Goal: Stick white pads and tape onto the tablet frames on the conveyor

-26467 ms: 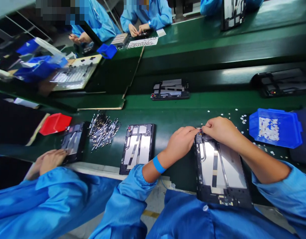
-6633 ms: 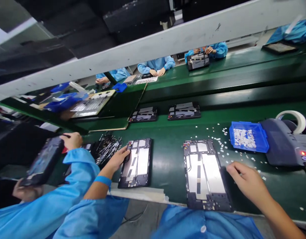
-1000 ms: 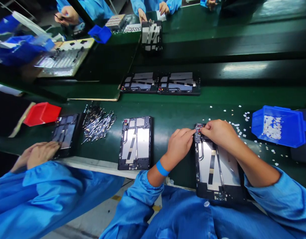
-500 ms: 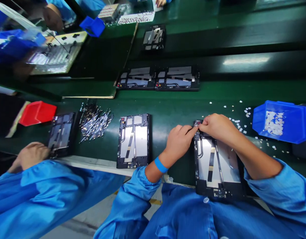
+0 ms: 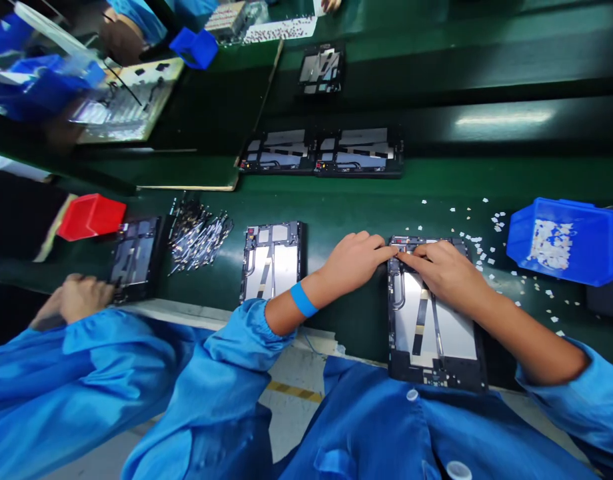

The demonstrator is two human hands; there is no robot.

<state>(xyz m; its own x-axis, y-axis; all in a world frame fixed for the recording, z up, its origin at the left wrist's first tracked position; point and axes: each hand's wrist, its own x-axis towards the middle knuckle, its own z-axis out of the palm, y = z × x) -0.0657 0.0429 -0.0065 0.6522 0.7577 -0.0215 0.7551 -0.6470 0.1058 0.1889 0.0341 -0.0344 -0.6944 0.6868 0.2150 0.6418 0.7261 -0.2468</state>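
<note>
A black tablet frame (image 5: 431, 333) with silver plates lies on the green bench in front of me. My left hand (image 5: 354, 261), with a blue wristband (image 5: 302, 300), is curled against the frame's top left corner and steadies it. My right hand (image 5: 444, 270) lies on the frame with its fingers stretched flat along the top edge, and the fingertips meet the left hand's there. Whatever small part is under the fingertips is hidden.
A second frame (image 5: 272, 261) lies to the left, beside a pile of small metal parts (image 5: 199, 233) and a red bin (image 5: 91, 217). A co-worker's hand (image 5: 79, 300) rests by another frame (image 5: 135, 257). A blue bin (image 5: 564, 240) and scattered white bits (image 5: 486, 233) lie at the right. Two frames (image 5: 321, 152) sit on the belt behind.
My right hand has gone from a pinch at the frame's top left corner to fingers laid flat along the top edge. My left hand has stayed at the corner.
</note>
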